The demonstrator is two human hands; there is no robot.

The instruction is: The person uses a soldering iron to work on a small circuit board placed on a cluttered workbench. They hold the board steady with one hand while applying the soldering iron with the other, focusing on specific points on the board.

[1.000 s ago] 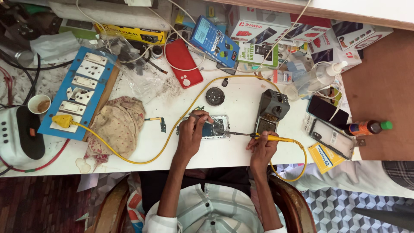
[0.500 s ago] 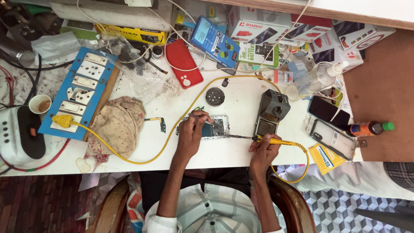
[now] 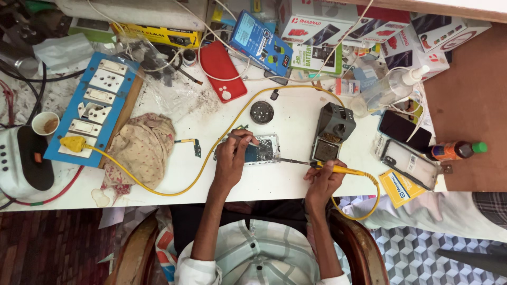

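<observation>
White laminate bench [image 3: 296, 182], scuffed and dusted grey toward the left. Opened phone [image 3: 259, 150] lies flat at centre, back off, dark board and metal shields exposed inside a pale frame. Left hand [image 3: 232, 158] rests over its left half, fingers curled down, pinching slim metal tweezers [image 3: 244, 135] against the board. Right hand [image 3: 323, 178] is closed in a pen grip around the yellow handle of a soldering iron [image 3: 311, 164]; its thin metal tip points left, reaching the phone's right edge. A glossy yellow cable [image 3: 211, 153] loops from the handle across the bench to a yellow plug [image 3: 73, 143] seated in a blue switchboard [image 3: 95, 116] with white rocker switches. Grey boxy iron stand [image 3: 334, 132] sits just right of the phone, its tray holding brassy wool. Round dark tin [image 3: 262, 112] sits behind the phone. Crumpled, stained floral cloth [image 3: 140, 150] lies to the left; red phone case [image 3: 223, 71] sits further back. Against the frame half a second ago: the right hand has shifted slightly, the iron tip closer to the phone; the left hand stays planted on it.
</observation>
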